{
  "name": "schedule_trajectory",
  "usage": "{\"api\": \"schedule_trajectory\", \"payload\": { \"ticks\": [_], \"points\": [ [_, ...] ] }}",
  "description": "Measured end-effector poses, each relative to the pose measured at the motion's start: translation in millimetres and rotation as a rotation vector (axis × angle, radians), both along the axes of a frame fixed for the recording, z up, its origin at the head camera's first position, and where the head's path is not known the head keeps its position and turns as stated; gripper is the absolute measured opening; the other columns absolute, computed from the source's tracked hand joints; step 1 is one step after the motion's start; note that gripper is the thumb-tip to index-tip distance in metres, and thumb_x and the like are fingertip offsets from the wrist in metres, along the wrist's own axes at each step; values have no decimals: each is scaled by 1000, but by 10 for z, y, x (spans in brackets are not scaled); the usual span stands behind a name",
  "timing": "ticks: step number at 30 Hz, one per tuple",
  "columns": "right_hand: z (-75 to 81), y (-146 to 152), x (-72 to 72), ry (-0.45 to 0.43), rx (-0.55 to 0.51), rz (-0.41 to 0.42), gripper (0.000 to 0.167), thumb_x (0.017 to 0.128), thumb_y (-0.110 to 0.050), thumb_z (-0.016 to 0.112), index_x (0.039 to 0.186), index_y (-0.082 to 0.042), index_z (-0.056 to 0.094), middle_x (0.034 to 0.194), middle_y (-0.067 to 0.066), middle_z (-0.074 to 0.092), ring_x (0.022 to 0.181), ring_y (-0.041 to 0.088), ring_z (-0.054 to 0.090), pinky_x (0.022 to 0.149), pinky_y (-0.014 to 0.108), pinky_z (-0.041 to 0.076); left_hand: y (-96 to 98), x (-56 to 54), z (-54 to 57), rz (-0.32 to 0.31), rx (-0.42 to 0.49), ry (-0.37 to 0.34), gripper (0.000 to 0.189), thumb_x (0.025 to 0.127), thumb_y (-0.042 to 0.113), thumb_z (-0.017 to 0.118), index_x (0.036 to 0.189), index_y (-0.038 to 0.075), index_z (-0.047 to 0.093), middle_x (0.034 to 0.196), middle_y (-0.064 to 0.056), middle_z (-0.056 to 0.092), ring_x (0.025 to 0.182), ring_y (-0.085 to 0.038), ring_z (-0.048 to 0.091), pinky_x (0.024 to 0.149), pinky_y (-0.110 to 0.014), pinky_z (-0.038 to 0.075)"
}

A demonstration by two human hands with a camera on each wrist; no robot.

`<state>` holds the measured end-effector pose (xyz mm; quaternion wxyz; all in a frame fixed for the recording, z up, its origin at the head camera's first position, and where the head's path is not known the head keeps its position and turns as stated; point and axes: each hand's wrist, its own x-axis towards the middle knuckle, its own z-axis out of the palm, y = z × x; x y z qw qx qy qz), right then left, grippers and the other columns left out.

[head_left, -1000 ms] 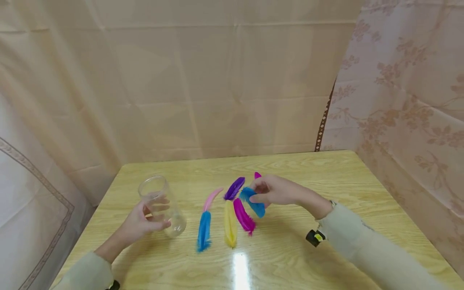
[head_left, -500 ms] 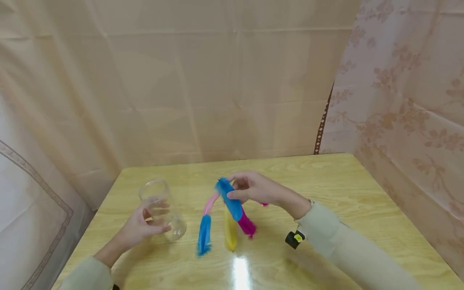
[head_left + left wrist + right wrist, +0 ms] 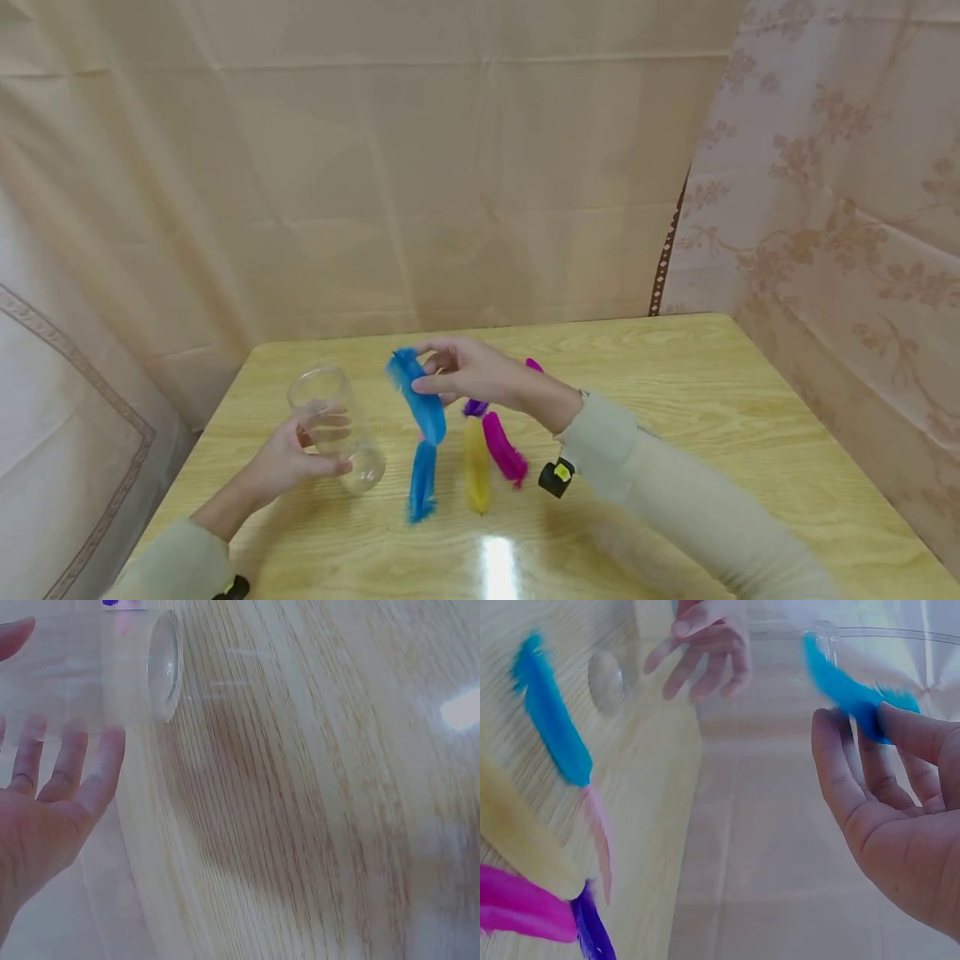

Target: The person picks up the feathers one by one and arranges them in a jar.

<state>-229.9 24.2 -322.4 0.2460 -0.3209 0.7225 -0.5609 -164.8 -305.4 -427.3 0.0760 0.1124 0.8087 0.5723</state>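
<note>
My right hand (image 3: 476, 372) pinches a blue feather (image 3: 420, 400) between thumb and fingers, raised above the table; the right wrist view shows the same blue feather (image 3: 855, 694) bent across the fingertips. On the left, my left hand (image 3: 288, 462) holds a clear glass cylinder (image 3: 365, 467) around its side; the left wrist view shows its round base (image 3: 166, 667). Below the raised feather lies another blue feather (image 3: 423, 483), its end meeting a pink feather (image 3: 600, 836). Farther right lie a yellow feather (image 3: 476, 467), a magenta feather (image 3: 505, 450) and a purple feather (image 3: 592, 926), partly hidden by my right hand.
Another magenta piece (image 3: 534, 365) shows behind my right forearm. The wooden table (image 3: 675, 358) ends at a beige curtain (image 3: 450, 208) behind and a floral cloth (image 3: 840, 250) on the right. A bright reflection falls on the tabletop near the front.
My right hand has carried the blue feather leftward, from above the magenta feathers to near the glass cylinder. My left hand and the cylinder have stayed in place.
</note>
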Motion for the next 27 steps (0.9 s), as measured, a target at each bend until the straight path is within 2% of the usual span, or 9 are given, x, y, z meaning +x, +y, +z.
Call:
{"api": "schedule_trajectory", "payload": {
  "ticks": [4,8,11,16,22,27],
  "points": [
    [31,-182,-7,-81,-83,15,30,98,-14,69,127,-8,65,110,12,68,97,26,71,84,41,59,-20,18,22,15,-8,1,79,80,5,85,146,3,42,142,-32,48,127,-49,52,85,-33,56],
    [30,-397,14,-165,-172,-35,24,97,-12,71,119,-5,68,112,12,65,98,25,70,85,40,58,-25,42,30,24,-8,-4,76,82,3,83,145,3,43,141,-33,49,127,-50,52,86,-33,56],
    [46,-493,49,-195,-181,-73,28,96,-9,71,123,-5,65,108,11,65,94,23,70,83,39,59,-24,39,29,15,-2,-12,76,83,2,82,147,2,41,142,-33,48,128,-51,51,87,-36,57],
    [135,-599,44,-168,-211,-78,35,95,-6,71,130,-9,64,103,13,65,90,22,67,80,39,59,-29,24,37,14,-15,-7,77,83,3,82,148,3,40,142,-32,47,128,-50,52,87,-38,57],
    [249,-741,34,-109,-257,-95,25,95,-5,71,120,-6,68,104,10,63,93,19,65,78,37,60,-44,35,42,14,-9,-18,78,84,4,82,148,3,38,143,-33,45,128,-52,50,87,-39,57],
    [300,-889,89,-43,-317,-119,28,95,-6,71,122,-7,66,101,7,67,90,16,67,78,35,60,-59,40,31,9,28,-41,81,84,3,82,150,2,35,144,-32,44,130,-53,47,87,-41,57]
  ]
}}
